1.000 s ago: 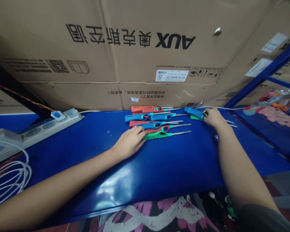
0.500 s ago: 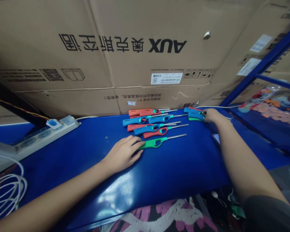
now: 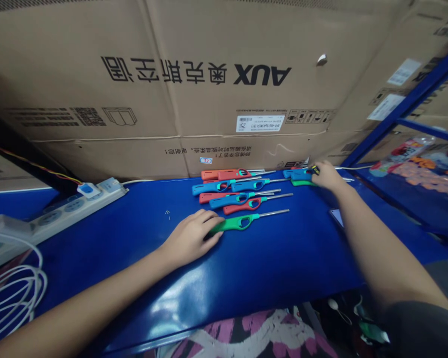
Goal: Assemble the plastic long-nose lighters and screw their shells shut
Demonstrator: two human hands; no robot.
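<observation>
My left hand (image 3: 194, 236) lies on the blue table with its fingers closed round the handle end of a green gas lighter (image 3: 241, 222), whose metal rod points right. Just beyond it is a group of red lighters (image 3: 242, 205) and blue lighters (image 3: 229, 200), rods pointing the same way. At the back right, my right hand (image 3: 327, 175) is over a smaller pile with a blue lighter (image 3: 300, 174) and a green lighter (image 3: 300, 183). A small black-and-yellow thing (image 3: 315, 170) shows at its closed fingertips; its kind is unclear. The hand hides part of that pile.
A large cardboard box (image 3: 194, 109) stands along the back of the blue table (image 3: 283, 263). At left are a white power strip (image 3: 82, 204) and coiled white cable (image 3: 15, 298). A phone-like object (image 3: 336, 217) lies beside my right forearm. Blue shelf frame (image 3: 406, 107) rises at right.
My right hand has lifted slightly over the right-hand pile, with the black-and-yellow thing at its fingertips. My left hand stays on the green lighter. The view has shifted a little.
</observation>
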